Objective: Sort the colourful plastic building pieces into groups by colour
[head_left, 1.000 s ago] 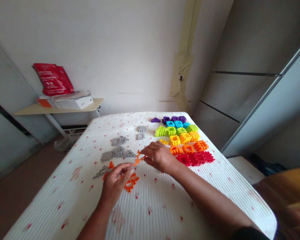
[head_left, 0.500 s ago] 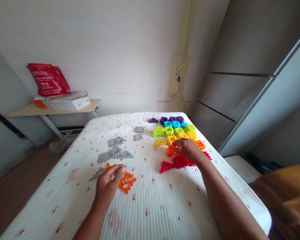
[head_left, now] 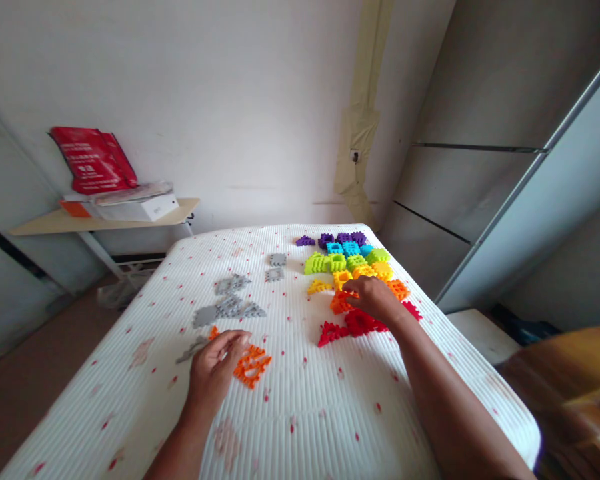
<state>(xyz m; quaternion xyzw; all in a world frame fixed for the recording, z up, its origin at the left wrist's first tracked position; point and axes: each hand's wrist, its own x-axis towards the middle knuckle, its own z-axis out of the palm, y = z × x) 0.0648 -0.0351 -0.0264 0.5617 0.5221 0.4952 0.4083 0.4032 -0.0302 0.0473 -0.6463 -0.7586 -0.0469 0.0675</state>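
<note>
The left hand [head_left: 214, 371] is being held half open and empty, just beside orange interlocking blocks [head_left: 253, 367]. The right hand [head_left: 375, 300] is being curved over orange and red blocks [head_left: 360, 323], any grip unclear. Grey blocks [head_left: 230, 305] are being borne by the mattress [head_left: 305, 413].

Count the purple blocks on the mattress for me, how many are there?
4 purple blocks in a row at the far end of the mattress, behind the blue blocks: first piece, second piece, third piece, fourth piece. Touching pieces could hide another.
</note>
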